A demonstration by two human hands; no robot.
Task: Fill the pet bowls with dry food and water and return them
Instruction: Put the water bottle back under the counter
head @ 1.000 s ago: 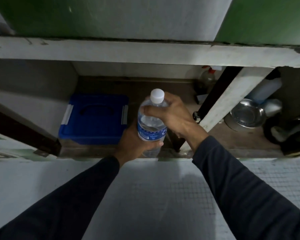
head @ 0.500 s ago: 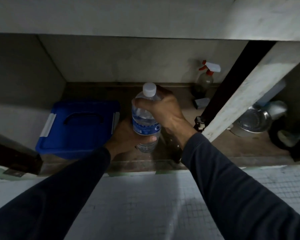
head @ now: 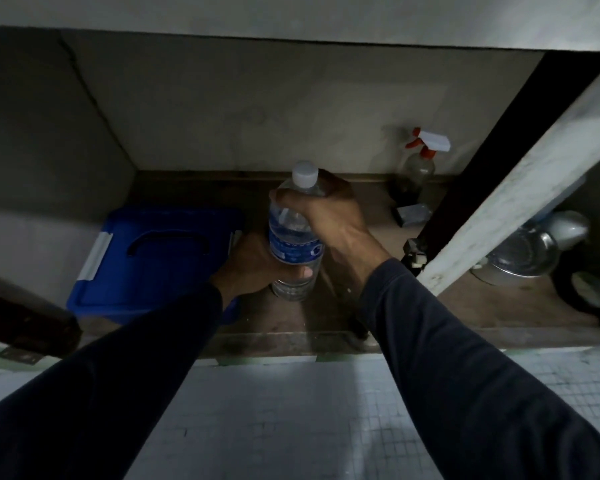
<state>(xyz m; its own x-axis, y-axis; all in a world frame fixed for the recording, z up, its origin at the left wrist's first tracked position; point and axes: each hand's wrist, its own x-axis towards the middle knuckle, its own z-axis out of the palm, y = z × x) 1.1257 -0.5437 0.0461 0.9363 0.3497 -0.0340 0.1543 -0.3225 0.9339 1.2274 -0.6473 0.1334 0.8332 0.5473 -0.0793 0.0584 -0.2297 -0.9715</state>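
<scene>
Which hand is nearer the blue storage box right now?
Left. The left hand grips the water bottle's lower part right beside the blue storage box; the right hand grips the bottle's shoulder, on the far side from the box.

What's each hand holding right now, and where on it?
Both hold the water bottle. The left hand grips its lower body, thumb across the front below the label; the right hand grips the shoulder just under the white cap.

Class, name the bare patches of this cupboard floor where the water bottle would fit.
Bare floor lies between the blue box and the door hinge, and behind the water bottle. It is crowded around the spray bottle and metal bowl.
</scene>
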